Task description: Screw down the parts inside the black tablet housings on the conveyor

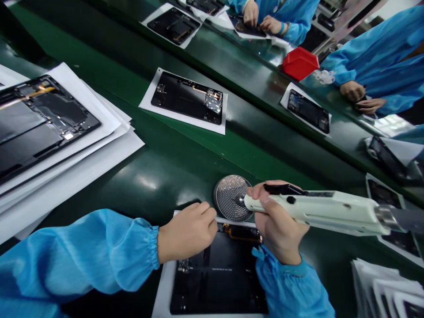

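Note:
My right hand is wrapped round a pale electric screwdriver, which lies nearly level in view. Its tip points left, over a round metal screw tray with a perforated surface and small screws at its far side. My left hand is closed, fingers curled down just left of the screw tray; whatever its fingertips hold, if anything, is hidden. Below both hands an opened tablet with a black inside and an orange flex cable lies on a white sheet.
At left, another opened tablet tops a stack of white sheets. One more tablet sits on paper ahead. Further tablets line the far bench, where co-workers in blue sleeves work beside a red bin. Papers are stacked at lower right.

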The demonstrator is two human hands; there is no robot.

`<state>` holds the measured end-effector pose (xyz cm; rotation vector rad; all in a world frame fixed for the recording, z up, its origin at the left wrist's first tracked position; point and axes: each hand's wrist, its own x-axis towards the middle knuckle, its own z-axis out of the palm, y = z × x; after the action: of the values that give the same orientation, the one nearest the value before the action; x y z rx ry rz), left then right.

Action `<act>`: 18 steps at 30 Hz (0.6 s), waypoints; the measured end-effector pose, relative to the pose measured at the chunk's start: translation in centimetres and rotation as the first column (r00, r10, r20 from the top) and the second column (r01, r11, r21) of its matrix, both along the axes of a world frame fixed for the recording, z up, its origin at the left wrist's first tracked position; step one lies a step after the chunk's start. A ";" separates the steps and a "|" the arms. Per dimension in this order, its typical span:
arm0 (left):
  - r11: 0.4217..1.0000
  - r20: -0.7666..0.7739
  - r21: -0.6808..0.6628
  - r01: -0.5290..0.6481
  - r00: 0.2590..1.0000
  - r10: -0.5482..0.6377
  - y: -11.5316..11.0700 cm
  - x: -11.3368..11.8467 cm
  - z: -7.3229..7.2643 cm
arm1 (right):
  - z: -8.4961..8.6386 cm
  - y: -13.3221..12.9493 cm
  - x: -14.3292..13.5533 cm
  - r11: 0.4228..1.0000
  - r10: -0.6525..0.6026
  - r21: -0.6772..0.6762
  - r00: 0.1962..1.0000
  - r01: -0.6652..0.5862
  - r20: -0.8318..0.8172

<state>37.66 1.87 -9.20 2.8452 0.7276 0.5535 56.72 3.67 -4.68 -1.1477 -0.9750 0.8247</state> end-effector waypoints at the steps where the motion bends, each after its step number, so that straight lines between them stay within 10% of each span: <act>1: 1.000 0.000 -0.005 0.001 1.000 -0.001 0.0 0.0 0.0 | 0.0 0.0 0.0 1.000 0.001 0.003 1.000 -0.001 0.001; 18: 0.997 -0.028 -0.068 0.031 0.999 -0.033 0.3 -0.1 -0.2 | -0.4 0.2 0.0 1.000 -0.003 -0.028 0.999 0.004 0.035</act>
<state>37.61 2.15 -9.45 2.8023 0.6910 0.4745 56.70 3.86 -5.12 -1.1910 -0.9931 0.8204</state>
